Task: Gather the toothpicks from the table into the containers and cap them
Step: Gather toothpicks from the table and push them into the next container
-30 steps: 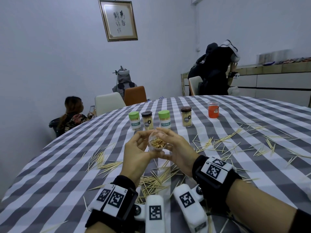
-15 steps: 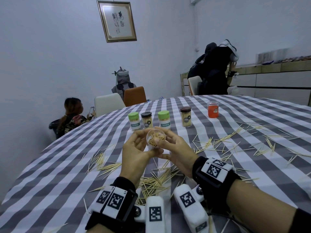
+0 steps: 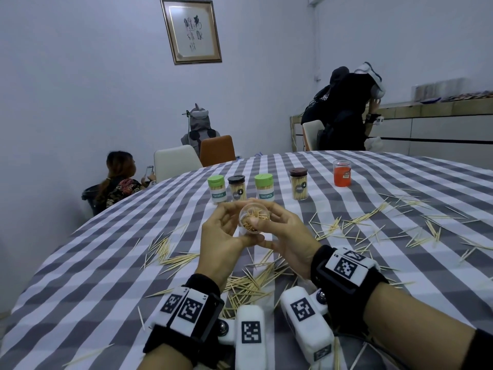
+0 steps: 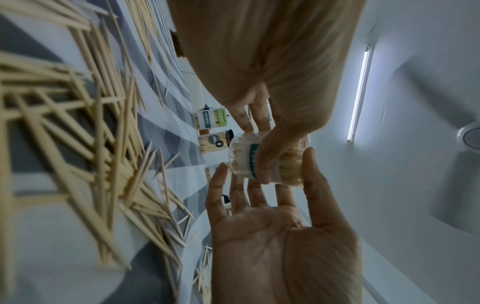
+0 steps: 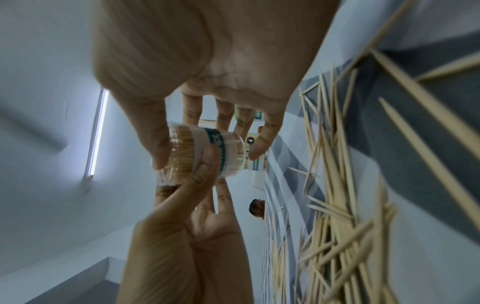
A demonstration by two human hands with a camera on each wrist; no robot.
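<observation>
Toothpicks [image 3: 254, 222] fill a small clear plastic container [image 3: 253, 218] that is held up in the air above the table [image 3: 93, 263], between both hands, with its uncapped mouth tipped toward the person. The sticks inside are pale wood, packed close together, their ends showing as a cluster of light tan dots in the head view. The wrist views show a white label with a teal band wrapped around the container's [image 4: 249, 160] side.

The left hand [image 3: 221, 236] holds the container from the left, thumb on the near side and fingers curved round the far side. The right hand [image 3: 288, 233] pinches it from the right, thumb across the label and fingers behind.

Below the hands, loose toothpicks [image 3: 250, 279] lie in a tangled heap on the grey-and-white checked tablecloth. More lie scattered to the left [image 3: 168, 252] and in a wide spread to the right [image 3: 373, 222].

Farther back on the table stands a row of capped containers: two with green lids [image 3: 216, 189] [image 3: 264, 187], two with dark lids [image 3: 237, 187] [image 3: 298, 183], all showing toothpicks through clear walls. An orange jar [image 3: 342, 173] stands apart at the right end of the row.
</observation>
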